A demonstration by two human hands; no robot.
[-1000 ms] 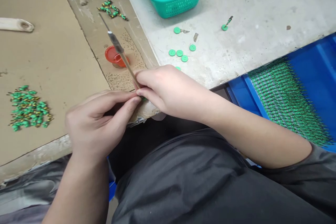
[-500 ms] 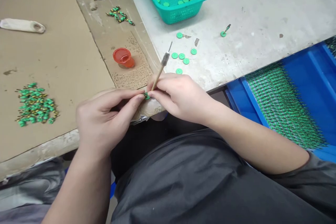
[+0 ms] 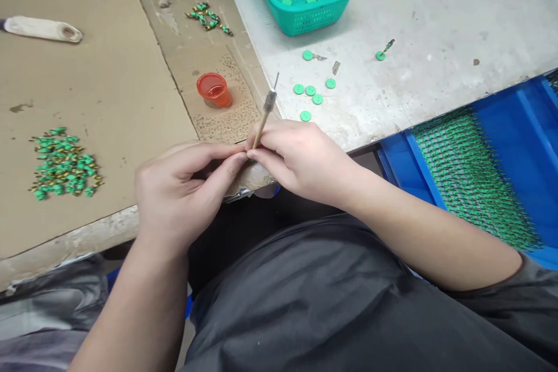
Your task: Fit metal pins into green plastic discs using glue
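My left hand is closed in a pinch at the table's front edge; a small green piece showed there earlier, but the fingertips now hide it. Touching those fingertips, my right hand holds a wooden-handled needle tool, its thin metal tip pointing up and away. Behind my hands stands a red cup with liquid in it. Several green buttons lie on the pale table beyond my right hand. One button farther right has a small dark and green piece standing on it.
A teal basket of green discs stands at the back. Green and yellow pieces are heaped on the cardboard at left, near a white handle. Blue trays sit below the table at right.
The view has shifted, so the table items sit slightly farther right. The fingertips have come together, and the green piece between them is now hidden. The needle tool stands more upright.
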